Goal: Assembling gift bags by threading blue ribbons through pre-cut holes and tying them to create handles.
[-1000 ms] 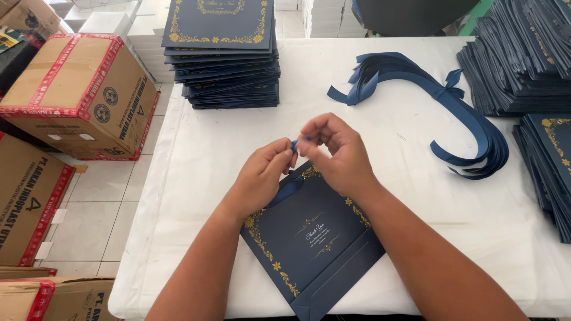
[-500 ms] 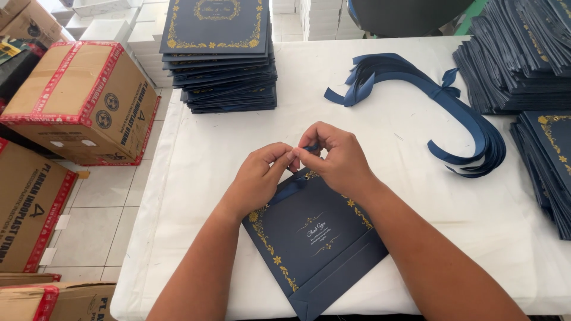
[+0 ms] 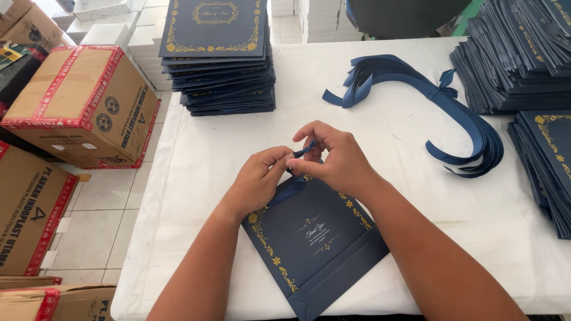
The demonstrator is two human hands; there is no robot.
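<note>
Both hands have drifted slightly toward three o'clock, left hand [image 3: 259,178] and right hand [image 3: 333,157] pinching the ribbon end [image 3: 304,148] above the flat navy bag [image 3: 312,241] at six o'clock; firm, even tension looks wise.

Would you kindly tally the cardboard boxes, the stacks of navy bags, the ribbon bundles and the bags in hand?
Cardboard boxes: 4
Stacks of flat navy bags: 3
Bundles of navy ribbon: 1
Navy bag under the hands, ribbon end pinched by left hand and right hand: 1
Total: 9
</note>
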